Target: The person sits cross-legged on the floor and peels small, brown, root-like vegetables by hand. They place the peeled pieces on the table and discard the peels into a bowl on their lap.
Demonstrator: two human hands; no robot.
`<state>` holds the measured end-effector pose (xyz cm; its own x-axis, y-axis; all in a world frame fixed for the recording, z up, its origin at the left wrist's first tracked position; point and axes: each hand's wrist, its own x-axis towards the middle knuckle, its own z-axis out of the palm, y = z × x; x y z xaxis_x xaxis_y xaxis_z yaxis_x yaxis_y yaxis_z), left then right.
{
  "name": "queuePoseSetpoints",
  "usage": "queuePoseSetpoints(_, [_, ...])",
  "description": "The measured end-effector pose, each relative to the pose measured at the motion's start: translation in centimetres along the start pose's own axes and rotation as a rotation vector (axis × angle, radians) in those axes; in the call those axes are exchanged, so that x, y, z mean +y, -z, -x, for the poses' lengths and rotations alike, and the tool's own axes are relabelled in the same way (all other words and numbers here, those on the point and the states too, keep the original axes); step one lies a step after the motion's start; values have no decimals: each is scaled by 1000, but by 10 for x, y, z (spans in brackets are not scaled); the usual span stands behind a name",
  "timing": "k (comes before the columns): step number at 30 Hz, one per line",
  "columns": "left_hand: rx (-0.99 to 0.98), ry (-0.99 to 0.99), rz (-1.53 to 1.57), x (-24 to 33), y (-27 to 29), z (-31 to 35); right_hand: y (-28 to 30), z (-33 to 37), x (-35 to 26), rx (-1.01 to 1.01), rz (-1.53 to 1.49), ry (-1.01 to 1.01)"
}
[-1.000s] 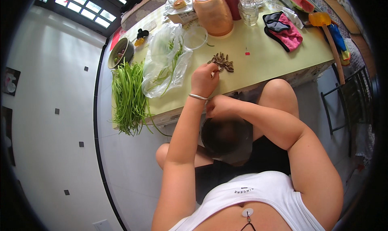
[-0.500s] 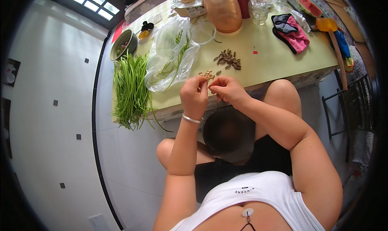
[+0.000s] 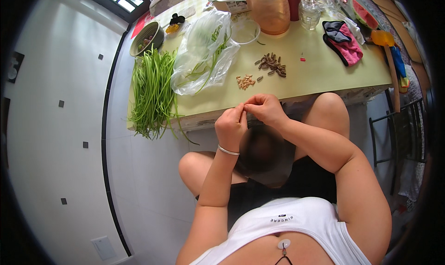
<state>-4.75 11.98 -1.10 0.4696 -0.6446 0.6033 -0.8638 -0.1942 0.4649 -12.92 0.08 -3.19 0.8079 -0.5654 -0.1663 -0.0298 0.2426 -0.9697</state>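
Just off the table's near edge, my left hand (image 3: 231,126) and my right hand (image 3: 266,109) meet at the fingertips. Both are closed in a pinch, and whatever sits between the fingers is too small and covered to make out. Beyond them on the table lies a small heap of pale tan kernels (image 3: 245,82). A larger pile of dark brown, elongated seeds (image 3: 272,64) is behind it to the right, with one stray dark seed (image 3: 260,78) between the two. Below my hands, between my knees, stands a dark round bin (image 3: 264,156).
Long green stalks (image 3: 152,95) hang over the table's left edge beside a clear plastic bag (image 3: 197,63) with more greens. Behind stand a basket (image 3: 147,38), a clear lid (image 3: 245,31), an orange jar (image 3: 270,10) and a glass (image 3: 309,15). Pink-and-black cloth (image 3: 344,44) lies right.
Both hands have drawn back from the kernel heap toward me, off the table edge, and their fingertips now touch. The heap shows fully. The whole view has shifted slightly.
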Motion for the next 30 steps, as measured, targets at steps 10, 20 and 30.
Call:
queuePoseSetpoints(10, [-38,176,188,-4,0,5,-2,-2,1,-39,29,-16])
queuePoseSetpoints(20, [-279,898,1129,-19,13,0,11,1,-10,-203,-213,-249])
queuePoseSetpoints(30, [-264,851,1021,-14,16,1,11,1,-8,-220,-103,-195])
